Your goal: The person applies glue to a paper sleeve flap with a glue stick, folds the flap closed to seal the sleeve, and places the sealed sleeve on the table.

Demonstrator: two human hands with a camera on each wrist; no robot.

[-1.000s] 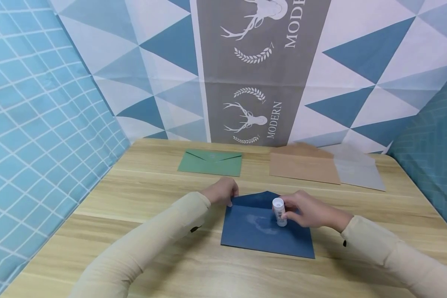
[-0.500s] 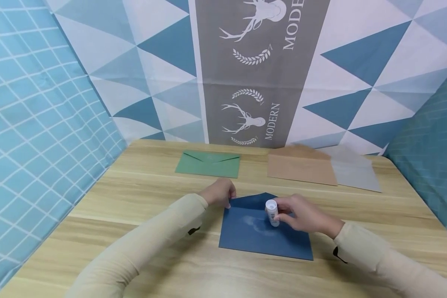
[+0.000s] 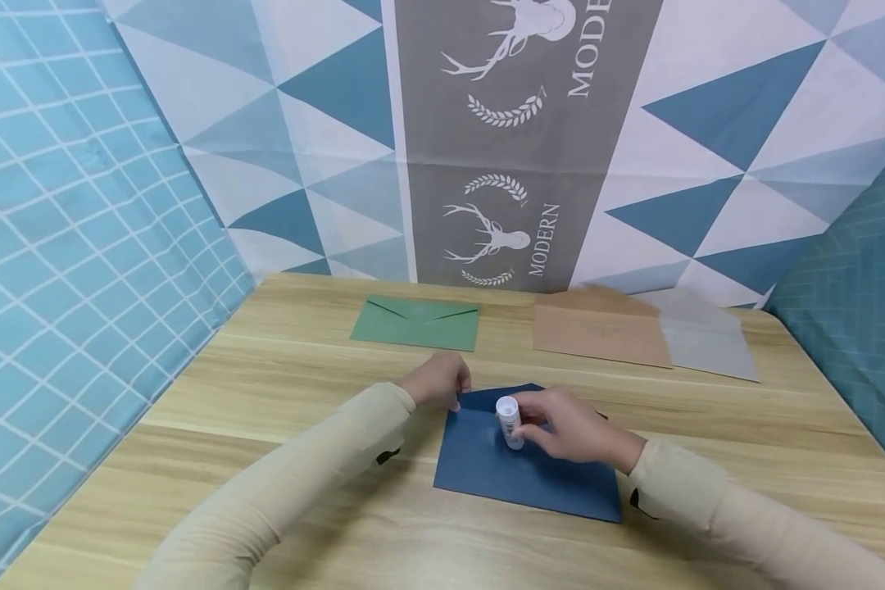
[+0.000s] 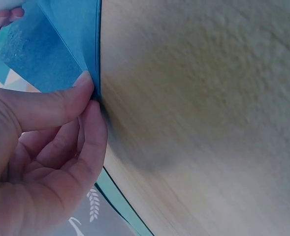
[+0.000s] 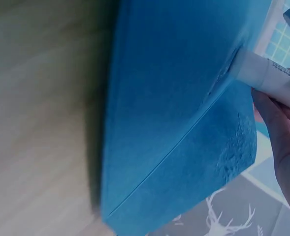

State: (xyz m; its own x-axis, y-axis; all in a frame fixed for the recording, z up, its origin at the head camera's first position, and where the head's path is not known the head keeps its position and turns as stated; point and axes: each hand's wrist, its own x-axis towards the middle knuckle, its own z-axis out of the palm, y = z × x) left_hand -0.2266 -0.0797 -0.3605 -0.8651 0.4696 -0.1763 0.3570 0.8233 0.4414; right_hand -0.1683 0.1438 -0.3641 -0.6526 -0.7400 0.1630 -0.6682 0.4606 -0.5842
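Note:
A dark blue envelope (image 3: 472, 463) lies on the wooden table with its flap opened out toward the back. My left hand (image 3: 438, 380) pinches its upper left corner between thumb and forefinger, as the left wrist view also shows. In my right hand (image 3: 571, 426) is a white glue stick (image 3: 511, 426), gripped upright and slightly tilted. Its lower end meets the envelope just below the flap's fold, left of centre. The right wrist view shows the glue stick (image 5: 263, 73) touching the blue paper, and wrinkled wet-looking marks on the flap (image 5: 238, 147).
At the back of the table (image 3: 302, 508) a green envelope (image 3: 416, 326) lies with its flap folded down. To the right are a brown envelope (image 3: 601, 332) and a grey envelope (image 3: 711, 340), partly overlapping, flaps opened out. A patterned cloth (image 3: 501, 147) hangs behind the table.
My right hand has slid the glue stick leftward across the envelope. The pale smear seen on the paper earlier has faded from sight. My left hand keeps its hold on the corner.

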